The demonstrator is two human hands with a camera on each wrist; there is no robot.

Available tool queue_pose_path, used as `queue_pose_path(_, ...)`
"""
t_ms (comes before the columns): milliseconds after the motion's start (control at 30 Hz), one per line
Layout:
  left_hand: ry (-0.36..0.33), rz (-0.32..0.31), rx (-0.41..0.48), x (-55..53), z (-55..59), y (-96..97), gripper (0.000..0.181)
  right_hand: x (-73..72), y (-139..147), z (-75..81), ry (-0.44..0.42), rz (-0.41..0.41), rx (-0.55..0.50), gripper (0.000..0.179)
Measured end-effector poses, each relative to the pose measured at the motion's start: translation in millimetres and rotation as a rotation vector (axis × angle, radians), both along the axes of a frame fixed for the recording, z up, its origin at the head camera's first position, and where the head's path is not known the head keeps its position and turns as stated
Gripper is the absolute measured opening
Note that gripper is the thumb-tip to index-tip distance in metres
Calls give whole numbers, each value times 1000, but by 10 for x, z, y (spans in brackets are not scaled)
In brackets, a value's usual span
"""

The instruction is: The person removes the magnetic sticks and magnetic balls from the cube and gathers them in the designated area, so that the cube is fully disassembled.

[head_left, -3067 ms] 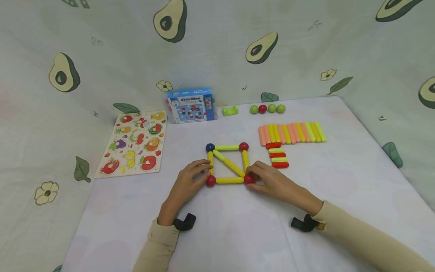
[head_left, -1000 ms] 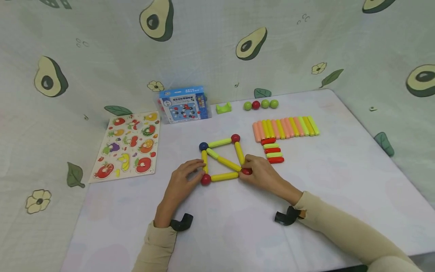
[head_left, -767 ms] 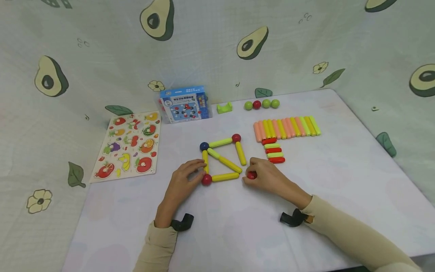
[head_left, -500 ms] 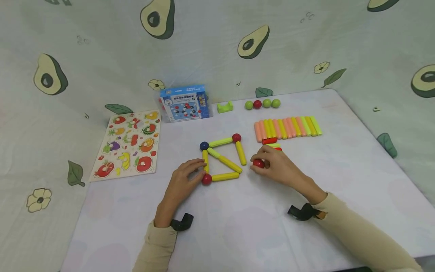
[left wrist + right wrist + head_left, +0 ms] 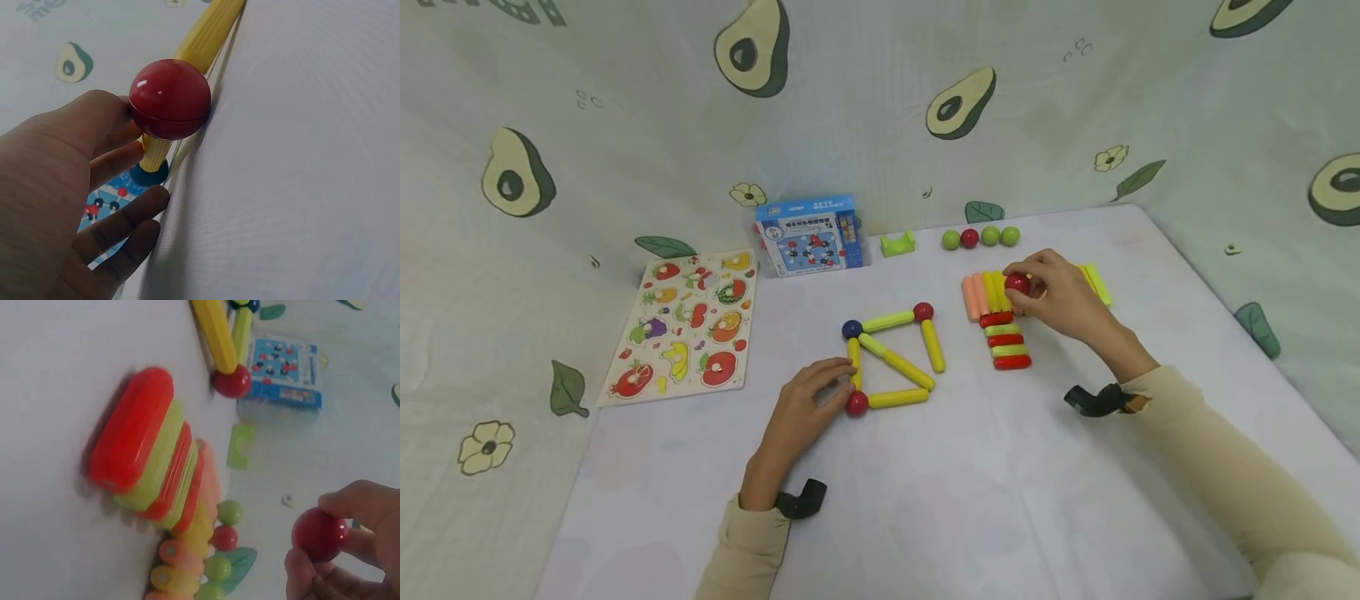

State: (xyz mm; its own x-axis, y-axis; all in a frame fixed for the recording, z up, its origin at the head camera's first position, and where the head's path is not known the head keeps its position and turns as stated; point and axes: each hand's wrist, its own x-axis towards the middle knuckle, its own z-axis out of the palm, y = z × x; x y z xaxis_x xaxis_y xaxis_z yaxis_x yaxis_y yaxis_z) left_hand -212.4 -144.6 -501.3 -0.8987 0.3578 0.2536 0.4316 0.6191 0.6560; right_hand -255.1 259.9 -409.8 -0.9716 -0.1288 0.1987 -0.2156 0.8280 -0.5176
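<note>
My right hand [image 5: 1063,296] pinches a red ball [image 5: 319,535] between thumb and fingers, above the row of long rods at the back right. Left of centre lies a frame of magnetic rods and balls. It has a blue ball [image 5: 852,330] at its back left corner, a red ball [image 5: 923,312] at the back right and another red ball [image 5: 170,99] at the front left. No ball sits at its front right, where yellow rod [image 5: 898,398] and diagonal rod [image 5: 906,367] ends come close together. My left hand [image 5: 801,408] rests beside the front left ball, thumb against it, fingers relaxed near the left yellow rod [image 5: 856,358].
Short red and green rods [image 5: 1006,340] are stacked in a column before the long rods [image 5: 981,297]. Behind are several balls [image 5: 990,236], a green holder [image 5: 898,244] and a blue box [image 5: 812,237]. A fruit puzzle board [image 5: 685,329] lies at left.
My right hand has pulled the red ball off the frame's front right corner and carried it back and right, over the long rods. My left hand has stayed by its corner ball.
</note>
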Motion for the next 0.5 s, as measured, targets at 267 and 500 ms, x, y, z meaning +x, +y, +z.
queue_pose_path(267, -12, 10, -5, 10, 3, -2, 30, -346, 269, -26, -13, -75, 30, 38)
queue_pose_path(500, -9, 6, 2, 16, -13, 4, 29, -651, 477, -73, -41, -136, 33, 45)
